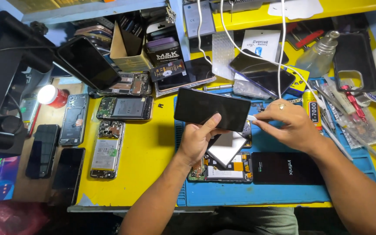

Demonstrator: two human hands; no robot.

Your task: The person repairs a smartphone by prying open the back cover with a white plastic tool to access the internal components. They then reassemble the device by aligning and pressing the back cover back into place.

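Left hand (196, 141) grips the near edge of a black phone screen (212, 109), thumb on its glass. Right hand (290, 124) pinches a small white pick (252, 118) at its right end. It looks thin, light, slippery and easy to crack, so hold it by the edges.

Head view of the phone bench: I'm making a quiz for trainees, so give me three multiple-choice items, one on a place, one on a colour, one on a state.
1. Where does the opened phone nearest the hands lie?
A. on the blue mat
B. on the shelf
C. on the floor

2. What colour is the table?
A. white
B. yellow
C. green

3. How is the black screen held?
A. flat on the mat
B. in a stand
C. raised in the left hand

Answers:
1 A: it lies on the mat, below the hands.
2 B: bare table around the mat is yellow.
3 C: the left hand's thumb presses its lower edge, while the right hand puts a white tool to its end.
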